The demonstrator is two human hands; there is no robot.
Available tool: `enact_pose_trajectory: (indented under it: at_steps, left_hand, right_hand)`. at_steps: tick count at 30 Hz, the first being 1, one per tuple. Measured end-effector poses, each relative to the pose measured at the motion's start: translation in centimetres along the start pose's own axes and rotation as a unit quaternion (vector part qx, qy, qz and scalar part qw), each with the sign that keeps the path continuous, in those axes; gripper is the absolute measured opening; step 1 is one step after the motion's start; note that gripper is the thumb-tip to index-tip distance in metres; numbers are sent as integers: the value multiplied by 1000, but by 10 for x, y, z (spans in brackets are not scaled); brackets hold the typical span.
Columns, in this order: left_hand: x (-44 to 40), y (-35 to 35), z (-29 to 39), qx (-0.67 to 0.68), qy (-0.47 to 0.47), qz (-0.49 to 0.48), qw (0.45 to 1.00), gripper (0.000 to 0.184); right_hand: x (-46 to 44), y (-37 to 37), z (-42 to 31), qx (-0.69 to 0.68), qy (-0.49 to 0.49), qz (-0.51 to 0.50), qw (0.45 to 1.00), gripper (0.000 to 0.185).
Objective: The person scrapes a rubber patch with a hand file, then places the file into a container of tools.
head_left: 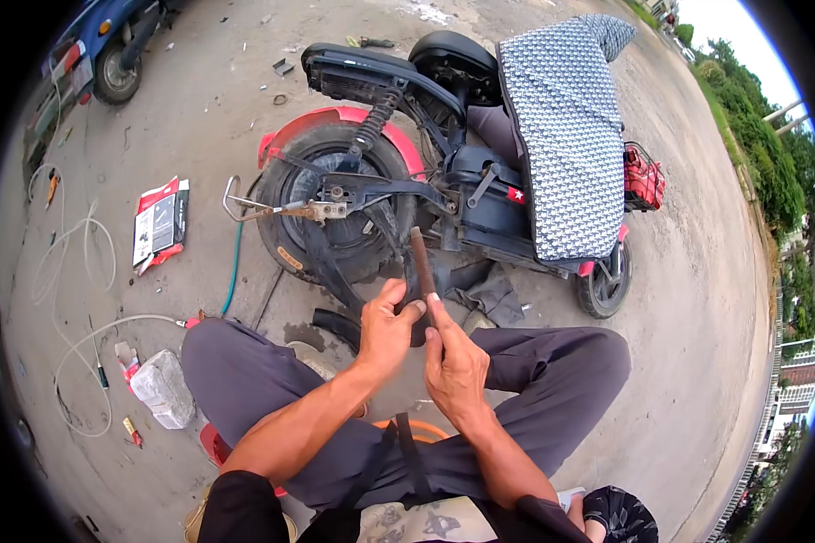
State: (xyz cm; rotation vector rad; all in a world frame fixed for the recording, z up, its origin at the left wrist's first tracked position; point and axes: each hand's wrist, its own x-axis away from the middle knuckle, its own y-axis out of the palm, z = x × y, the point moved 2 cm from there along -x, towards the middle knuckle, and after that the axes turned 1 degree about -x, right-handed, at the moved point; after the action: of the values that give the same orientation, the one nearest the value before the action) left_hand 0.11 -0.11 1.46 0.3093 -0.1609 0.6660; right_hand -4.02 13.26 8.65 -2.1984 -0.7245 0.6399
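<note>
My right hand point(457, 366) is closed around a rusty brown bar point(423, 262), its far end pointing up toward the scooter's rear wheel. My left hand point(387, 333) is just to its left with fingers curled in and thumb raised. Whether it grips something dark between the hands I cannot make out. In front of both hands is the rear wheel point(281, 204) of a red and black scooter point(489, 195). Below the wheel a black curved rubber piece point(335, 328) lies on the ground, and a dark cloth point(493, 297) is to the right.
A patterned quilted cover point(561, 136) drapes the scooter's front. On the left are a red and white packet point(161, 226), a stone block point(163, 389), a clear hose point(86, 337) and a screwdriver point(102, 376). A blue vehicle point(109, 54) stands at upper left. Another person's patterned clothing point(620, 516) shows at lower right.
</note>
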Motion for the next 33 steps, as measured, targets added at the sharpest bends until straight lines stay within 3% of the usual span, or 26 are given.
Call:
enact_pose_trajectory:
  at_steps: [2,3,6,7,10,13,16,20,23,26,27,30,32,33]
  left_hand:
    - [3,0,1,56,-13,7,998,19]
    - [5,-1,6,66,-31,-3,997,19]
    - [1,2,0,80,19,24,996,25]
    - [2,2,7,56,27,25,998,24]
    - [0,1,-4,20,8,19,1000,22]
    - [2,-1,4,4,19,7,1000,16]
    - [5,1,8,94,-18,12,995,14]
    - [3,1,11,51,-8,23,998,13]
    - [1,-2,1,-32,12,5,999,17]
    - [2,-2,0,83,-13,5,996,17]
    - [1,-2,4,80,-10,0,997,17]
    - [4,-2,9,75,1,3,997,15]
    - [2,-2,7,51,11,-2,999,14]
    - [1,-2,8,48,13,-2,999,14]
  right_hand:
    - [-25,-1,-8,5,34,-45,998,53]
    - [-26,1,1,-11,-48,9,999,57]
    - [6,-16,5,-65,-50,59,995,55]
    - [32,-15,15,-76,22,4,997,53]
    - [36,-5,5,-6,-26,7,1000,59]
    - [-4,2,-7,10,8,-4,1000,51]
    - [-3,4,-1,15,-46,17,999,62]
    - [57,-4,11,28,-39,2,999,64]
    - [20,-6,-4,6,33,-29,999,51]
    - [-23,-2,-7,-23,14,-30,999,50]
    - [-27,-8,-8,-43,24,-36,998,50]
    - [3,-18,4,-80,-47,78,993,51]
    - [38,-18,9,-60,3,10,998,53]
    - [38,-12,7,-13,-52,31,998,55]
